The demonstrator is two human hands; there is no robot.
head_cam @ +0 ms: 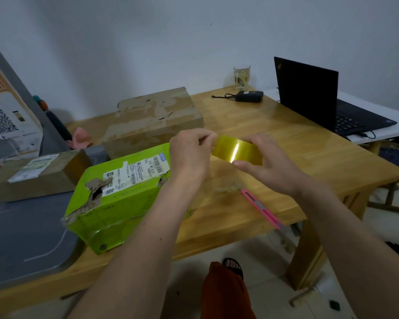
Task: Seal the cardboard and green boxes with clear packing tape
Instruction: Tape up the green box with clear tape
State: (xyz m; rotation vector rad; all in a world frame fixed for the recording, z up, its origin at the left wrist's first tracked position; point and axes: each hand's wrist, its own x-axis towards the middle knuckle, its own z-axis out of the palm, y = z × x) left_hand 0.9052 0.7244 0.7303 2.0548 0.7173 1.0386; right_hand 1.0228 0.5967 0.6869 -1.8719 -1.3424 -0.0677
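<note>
A roll of yellowish clear packing tape [236,150] is held above the wooden table [309,162], between both hands. My right hand [267,162] grips the roll from its right side. My left hand [190,153] pinches the tape at the roll's left edge. Just left of my hands lies the green box [115,199], with a shipping label and torn patches on top. A large worn cardboard box [154,118] sits behind it. A smaller cardboard box [39,173] with a label lies at the left.
A pink utility knife [260,207] lies on the table near its front edge, below my right hand. An open black laptop [320,102], a black power adapter [249,96] and a glass cup [241,77] stand at the back right. A grey mat [21,236] covers the table's left part.
</note>
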